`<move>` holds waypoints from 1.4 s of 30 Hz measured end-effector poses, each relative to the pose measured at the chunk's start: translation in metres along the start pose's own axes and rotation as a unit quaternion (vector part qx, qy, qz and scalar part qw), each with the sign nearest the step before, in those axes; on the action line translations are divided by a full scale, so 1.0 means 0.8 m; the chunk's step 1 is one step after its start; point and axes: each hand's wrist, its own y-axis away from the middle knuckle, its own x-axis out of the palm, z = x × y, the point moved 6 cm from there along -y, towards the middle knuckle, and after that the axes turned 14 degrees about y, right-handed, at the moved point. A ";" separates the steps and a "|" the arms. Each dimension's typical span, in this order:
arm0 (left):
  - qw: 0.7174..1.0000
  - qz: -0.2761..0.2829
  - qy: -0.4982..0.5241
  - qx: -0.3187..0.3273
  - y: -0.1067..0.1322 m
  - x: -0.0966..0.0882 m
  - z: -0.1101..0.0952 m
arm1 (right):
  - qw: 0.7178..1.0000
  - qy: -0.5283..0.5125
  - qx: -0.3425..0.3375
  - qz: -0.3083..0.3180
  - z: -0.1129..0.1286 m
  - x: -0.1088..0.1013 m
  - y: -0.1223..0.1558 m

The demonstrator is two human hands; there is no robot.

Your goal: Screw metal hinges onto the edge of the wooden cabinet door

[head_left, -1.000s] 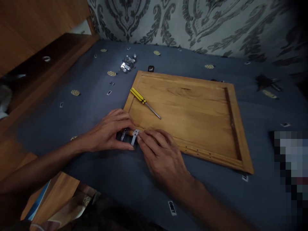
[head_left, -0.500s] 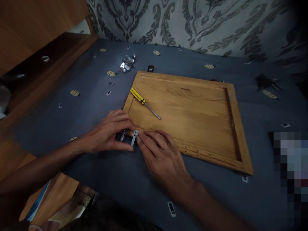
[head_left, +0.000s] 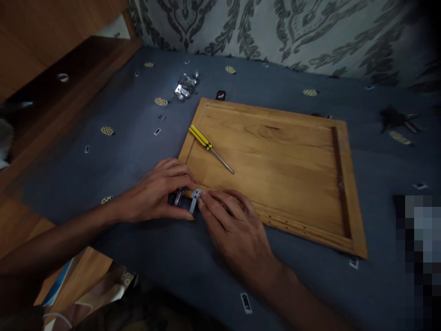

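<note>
A wooden cabinet door panel (head_left: 275,161) lies flat on a blue patterned cloth (head_left: 120,151). At its near left corner sits a small metal hinge (head_left: 193,198). My left hand (head_left: 155,193) curls around the hinge from the left, fingers bent over it. My right hand (head_left: 234,225) presses on the hinge from the right with fingertips pinched at its plate. A yellow-and-black screwdriver (head_left: 210,147) rests on the panel, just beyond both hands.
A heap of metal hinges (head_left: 186,86) lies on the cloth past the panel's far left corner. A dark wooden shelf (head_left: 51,96) runs along the left. Patterned wallpaper (head_left: 275,32) backs the surface. A dark object (head_left: 396,118) lies at far right.
Both hands stay on the hinge at the panel's corner. The view has shifted slightly, so everything sits a little further right in frame.
</note>
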 end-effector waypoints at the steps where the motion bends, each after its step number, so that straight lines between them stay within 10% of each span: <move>1: 1.000 -0.001 0.000 0.001 0.000 0.000 0.001 | 1.000 0.002 -0.004 0.002 0.000 0.000 0.000; 42: 1.000 0.010 -0.018 0.012 -0.001 0.000 -0.001 | 1.000 -0.020 0.013 0.010 -0.004 0.000 0.000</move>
